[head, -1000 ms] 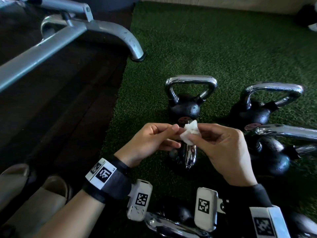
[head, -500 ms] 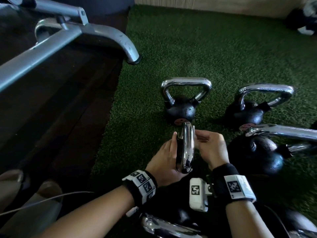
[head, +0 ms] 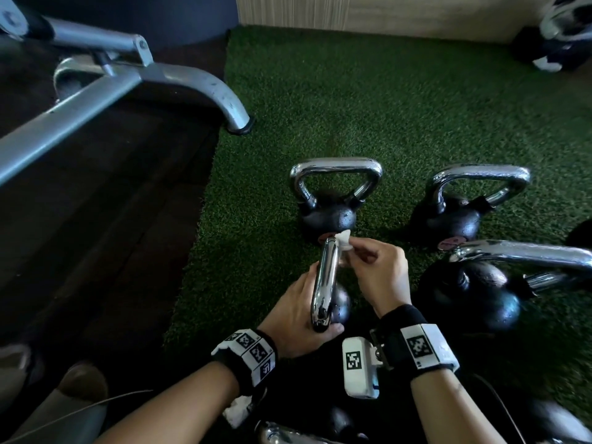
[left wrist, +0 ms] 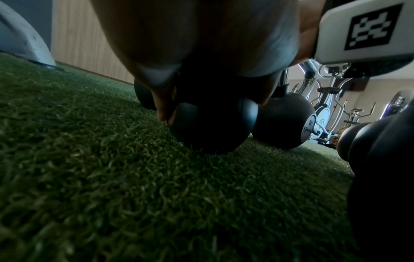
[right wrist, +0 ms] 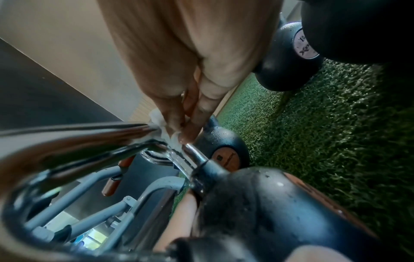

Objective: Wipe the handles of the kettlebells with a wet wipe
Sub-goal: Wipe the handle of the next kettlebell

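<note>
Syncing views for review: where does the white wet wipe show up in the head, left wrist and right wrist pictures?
Head: wet wipe at centre, pinched by the right hand against the far end of the chrome handle.
Left wrist: not in view.
Right wrist: wet wipe left of centre, under the fingertips.
Shared landmark: the green turf.

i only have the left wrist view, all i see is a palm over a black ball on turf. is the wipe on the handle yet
Observer: Yes. The right hand pinches the wipe against the far end of the handle.
Operator: what is my left hand doing up top
Observer: The left hand braces the kettlebell from the left side, under the handle's near end.
Operator: any other wipe around
Observer: In the head view a white crumpled piece shows below the left wrist; I cannot tell what it is.
</note>
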Available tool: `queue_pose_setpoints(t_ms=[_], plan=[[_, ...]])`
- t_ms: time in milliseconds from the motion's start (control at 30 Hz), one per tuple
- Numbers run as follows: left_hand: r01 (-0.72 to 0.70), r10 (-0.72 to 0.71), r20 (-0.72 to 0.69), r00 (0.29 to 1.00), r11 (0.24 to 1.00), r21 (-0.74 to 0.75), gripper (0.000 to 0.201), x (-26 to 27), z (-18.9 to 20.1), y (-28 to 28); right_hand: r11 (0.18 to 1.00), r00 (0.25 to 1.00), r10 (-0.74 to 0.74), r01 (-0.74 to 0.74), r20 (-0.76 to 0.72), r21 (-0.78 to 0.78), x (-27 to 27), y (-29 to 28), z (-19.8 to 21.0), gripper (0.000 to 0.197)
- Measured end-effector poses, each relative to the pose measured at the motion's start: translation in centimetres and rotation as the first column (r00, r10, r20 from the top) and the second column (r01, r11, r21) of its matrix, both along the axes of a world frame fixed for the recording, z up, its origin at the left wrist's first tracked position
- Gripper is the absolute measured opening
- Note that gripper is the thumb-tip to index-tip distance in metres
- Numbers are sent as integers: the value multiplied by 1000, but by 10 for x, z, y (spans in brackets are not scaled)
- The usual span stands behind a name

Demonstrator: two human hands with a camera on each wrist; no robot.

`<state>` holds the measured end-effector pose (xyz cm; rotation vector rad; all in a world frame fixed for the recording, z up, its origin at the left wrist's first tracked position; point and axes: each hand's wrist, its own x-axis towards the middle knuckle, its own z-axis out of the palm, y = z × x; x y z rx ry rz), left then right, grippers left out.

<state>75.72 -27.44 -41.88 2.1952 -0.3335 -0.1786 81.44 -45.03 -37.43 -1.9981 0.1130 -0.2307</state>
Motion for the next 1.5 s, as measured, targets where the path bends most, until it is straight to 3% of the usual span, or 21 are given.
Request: queue_pose_setpoints(t_ms=[100,200,400,667,733,833,867,967,1067,1233,1333,1500], plan=[[21,-21,-8,1000,999,-27,100,2,2,1,1000,998,-6,6,-69,3,-1,0,-2,26],[64,-63,15,998,998,-17,72,6,12,0,1000,999,-5,4,-43,-21,0,3,1,26],[-6,3,-62,998,999,-42,95,4,7,6,996,982,82,-75,172,-47,-18,11,12,21],[71,-70,-20,997,996,46,97,8,19,3,978,968,207,-200,145,-62,-9,-4,29,26],[109,-107,-32,994,993,44,81,11,18,3,952,945,303,-295,121,-78,-22,-7,34,27],[153,-152,-52,987,988,22,36,15,15,7,916,914,402,-402,62,-5,-29,-3,44,28],[157,-157,-60,986,988,5,31,16,16,8,916,915,400,-401,53,16,-25,0,46,26],[142,-142,-66,988,990,-4,40,21,12,12,927,928,370,-372,41,45,-19,8,47,22],[205,-200,-49,979,971,121,56,24,13,13,901,903,427,-422,-42,97,-32,10,45,20],[178,-168,-130,977,982,70,41,23,13,15,881,869,471,-456,-150,126,-36,12,46,19],[200,-187,-186,965,978,55,43,24,11,14,878,857,477,-454,-195,154,-35,11,41,19],[231,-225,-227,948,973,0,36,23,9,18,869,834,481,-494,-269,20,-34,13,26,23]])
